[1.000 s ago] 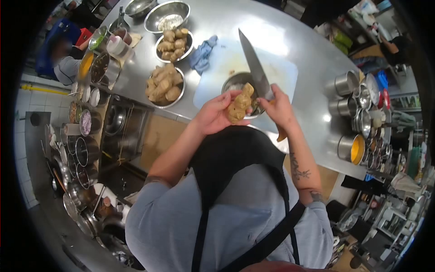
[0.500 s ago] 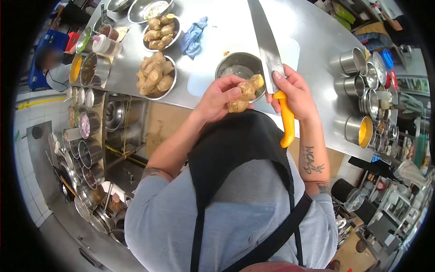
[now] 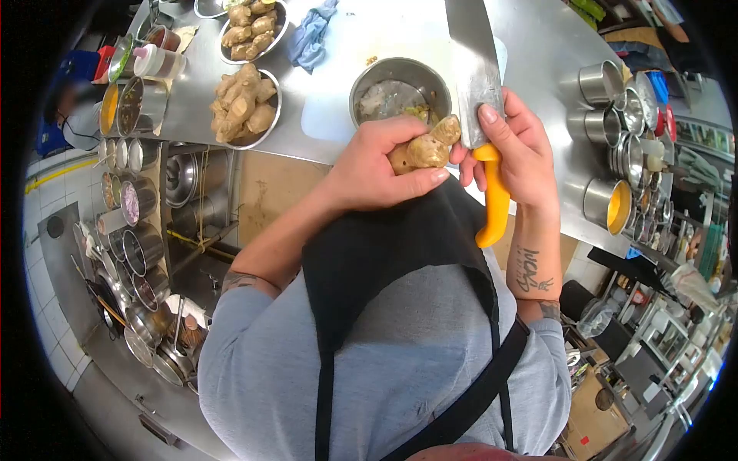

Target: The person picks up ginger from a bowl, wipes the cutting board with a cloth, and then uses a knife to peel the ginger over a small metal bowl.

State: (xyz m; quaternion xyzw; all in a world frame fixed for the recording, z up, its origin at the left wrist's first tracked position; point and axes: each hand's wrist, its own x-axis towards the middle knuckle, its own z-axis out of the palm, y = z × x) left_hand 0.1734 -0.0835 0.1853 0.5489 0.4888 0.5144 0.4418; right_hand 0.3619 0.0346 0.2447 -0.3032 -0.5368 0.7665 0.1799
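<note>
A knobbly piece of ginger is gripped in my left hand, in front of my black apron. My right hand holds a large knife, its thumb on the flat of the wide blade and its yellow handle hanging below the palm. The blade points away from me, and its heel is close to the ginger's right end. Just beyond the ginger stands a metal pot with some water and yellowish scraps inside. A white cutting board lies under the pot.
To the left are a bowl of ginger roots and another bowl of ginger, with a blue cloth beside them. Metal pots line the right side. Sauce containers stand far left, near another person.
The ginger has turned in my left hand, which now wraps over it from the left. Scraps now show in the pot. The whole view has shifted slightly.
</note>
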